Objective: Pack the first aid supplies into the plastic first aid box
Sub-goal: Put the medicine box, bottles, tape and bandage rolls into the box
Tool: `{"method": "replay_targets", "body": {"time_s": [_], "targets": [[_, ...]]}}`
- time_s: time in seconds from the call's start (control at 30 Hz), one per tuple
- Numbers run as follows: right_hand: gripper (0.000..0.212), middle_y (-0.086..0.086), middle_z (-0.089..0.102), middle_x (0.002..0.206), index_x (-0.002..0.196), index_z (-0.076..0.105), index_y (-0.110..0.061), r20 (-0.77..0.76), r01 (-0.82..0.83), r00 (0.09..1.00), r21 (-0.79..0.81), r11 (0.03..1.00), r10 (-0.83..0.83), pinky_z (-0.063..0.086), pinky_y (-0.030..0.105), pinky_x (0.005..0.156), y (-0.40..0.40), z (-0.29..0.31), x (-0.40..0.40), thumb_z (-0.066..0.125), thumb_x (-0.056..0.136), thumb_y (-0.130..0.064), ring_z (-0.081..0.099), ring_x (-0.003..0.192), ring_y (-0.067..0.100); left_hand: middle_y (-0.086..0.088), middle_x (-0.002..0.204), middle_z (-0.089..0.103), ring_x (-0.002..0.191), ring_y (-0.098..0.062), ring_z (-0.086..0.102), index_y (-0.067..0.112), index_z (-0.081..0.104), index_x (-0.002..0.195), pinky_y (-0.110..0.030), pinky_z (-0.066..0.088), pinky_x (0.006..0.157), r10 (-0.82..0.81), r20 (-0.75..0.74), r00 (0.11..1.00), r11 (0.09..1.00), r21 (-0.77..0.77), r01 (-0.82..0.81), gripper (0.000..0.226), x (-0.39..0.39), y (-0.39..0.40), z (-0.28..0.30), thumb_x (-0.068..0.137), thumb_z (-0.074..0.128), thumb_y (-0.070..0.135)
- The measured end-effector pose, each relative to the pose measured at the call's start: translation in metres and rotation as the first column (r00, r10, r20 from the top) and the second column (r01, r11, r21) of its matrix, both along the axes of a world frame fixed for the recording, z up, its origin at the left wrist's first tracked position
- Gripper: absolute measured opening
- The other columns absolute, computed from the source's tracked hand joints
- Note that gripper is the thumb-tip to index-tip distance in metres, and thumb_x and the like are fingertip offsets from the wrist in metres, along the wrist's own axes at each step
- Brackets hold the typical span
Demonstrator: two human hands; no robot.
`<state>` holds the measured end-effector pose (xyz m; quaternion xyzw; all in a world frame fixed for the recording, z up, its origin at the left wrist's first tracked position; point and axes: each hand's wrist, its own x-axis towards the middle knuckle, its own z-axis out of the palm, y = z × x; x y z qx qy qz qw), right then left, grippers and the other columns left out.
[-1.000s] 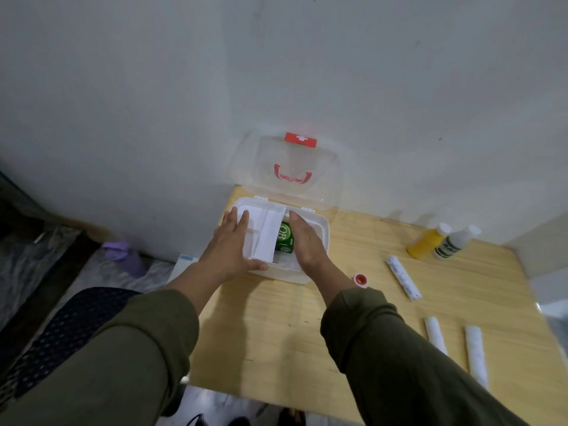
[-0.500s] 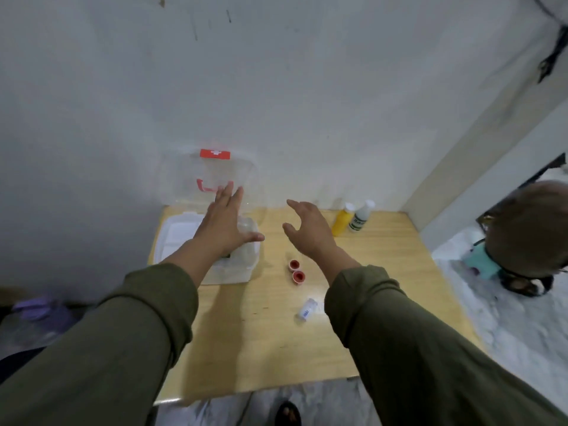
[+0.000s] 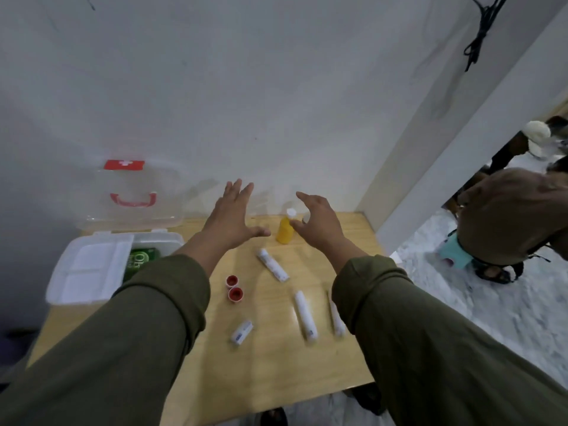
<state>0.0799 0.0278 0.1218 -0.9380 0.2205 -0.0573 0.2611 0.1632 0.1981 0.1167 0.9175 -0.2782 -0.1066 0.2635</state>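
The plastic first aid box (image 3: 166,241) stands open at the table's back left, its clear lid (image 3: 132,198) leaning on the wall. A white inner tray (image 3: 89,269) covers its left part, and a green packet (image 3: 140,261) shows beside it. My left hand (image 3: 230,216) hovers with fingers spread, just left of a yellow bottle (image 3: 285,230). My right hand (image 3: 316,221) hangs open on the bottle's right, its thumb close to it. A second bottle is mostly hidden behind that hand.
On the wooden table (image 3: 276,364) lie three white rolled bandages (image 3: 273,265) (image 3: 305,316) (image 3: 336,318), two small red-capped jars (image 3: 232,281) (image 3: 236,294) and a small white vial (image 3: 242,331). A person (image 3: 510,216) crouches on the floor at right.
Both hands left the box and moved right toward the yellow bottle. My view swung right, so the box now sits at the left.
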Motion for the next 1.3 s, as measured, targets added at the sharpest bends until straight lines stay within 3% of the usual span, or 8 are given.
{"method": "replay_targets", "body": {"time_s": [0.23,0.57,0.7,0.8,0.87,1.07,1.3], "targets": [[0.067,0.006,0.030,0.150,0.143,0.031,-0.034,-0.032,-0.065,0.997,0.016,0.998,0.066,0.038,0.037,0.105,-0.061,-0.034,0.006,0.064,0.085,-0.026,0.037,0.134,0.024,-0.004,0.161,0.001,0.148,-0.023,-0.005,0.034,0.007,0.150,-0.046,0.011,0.118,-0.004,-0.048,0.999,1.000,0.009,0.004,0.101,-0.010,-0.061,-0.034,0.075,0.074,0.043],[0.063,0.005,0.023,0.156,0.144,0.026,-0.040,-0.060,-0.122,0.991,0.021,0.992,0.123,0.033,0.033,0.107,-0.108,-0.084,0.025,0.056,0.092,-0.021,0.030,0.140,0.023,-0.005,0.159,0.016,0.148,-0.024,0.008,0.043,0.007,0.147,-0.047,0.021,0.116,-0.027,-0.094,0.995,0.999,0.020,0.029,0.087,-0.001,-0.107,-0.096,0.085,0.066,0.031],[0.058,0.007,0.034,0.152,0.143,0.030,-0.039,-0.003,-0.135,0.991,0.056,0.989,0.135,0.029,0.035,0.111,-0.114,-0.098,0.032,0.054,0.093,-0.021,0.032,0.140,0.022,0.000,0.156,0.026,0.145,-0.023,0.022,0.045,0.005,0.147,-0.042,0.029,0.112,-0.002,-0.064,0.998,0.998,-0.063,-0.002,0.091,0.006,-0.118,-0.115,0.084,0.068,0.025],[0.052,0.006,0.043,0.147,0.141,0.037,-0.036,0.074,-0.122,0.991,0.110,0.986,0.114,0.030,0.036,0.113,-0.116,-0.103,0.038,0.054,0.094,-0.022,0.037,0.138,0.021,0.003,0.150,0.037,0.136,-0.020,0.037,0.048,0.009,0.145,-0.029,0.033,0.102,0.011,-0.051,0.999,0.988,-0.153,-0.018,0.090,0.011,-0.124,-0.122,0.084,0.068,0.018],[0.051,0.003,0.049,0.143,0.138,0.042,-0.035,0.125,-0.123,0.987,0.163,0.979,0.103,0.033,0.030,0.111,-0.116,-0.104,0.041,0.056,0.092,-0.019,0.042,0.134,0.018,0.004,0.148,0.040,0.132,-0.017,0.041,0.046,0.012,0.146,-0.021,0.031,0.095,0.028,-0.031,0.999,0.983,-0.181,-0.033,0.086,0.013,-0.128,-0.124,0.086,0.065,0.015],[0.043,0.000,0.057,0.136,0.132,0.051,-0.033,0.175,-0.084,0.984,0.277,0.957,0.036,0.034,0.013,0.096,-0.117,-0.104,0.048,0.057,0.092,-0.019,0.053,0.125,0.015,-0.002,0.143,0.046,0.127,-0.019,0.045,0.039,0.022,0.146,-0.019,0.030,0.092,0.078,0.015,0.997,0.970,-0.231,-0.073,0.071,0.017,-0.135,-0.126,0.091,0.058,0.012],[0.037,0.000,0.061,0.130,0.128,0.057,-0.027,0.222,-0.085,0.975,0.333,0.939,0.010,0.034,0.007,0.092,-0.116,-0.105,0.051,0.060,0.091,-0.024,0.057,0.119,0.012,-0.008,0.127,0.062,0.116,-0.022,0.058,0.020,0.053,0.133,-0.023,0.040,0.095,0.137,0.129,0.982,0.923,-0.377,-0.079,0.040,0.022,-0.139,-0.121,0.094,0.053,0.012]]}}
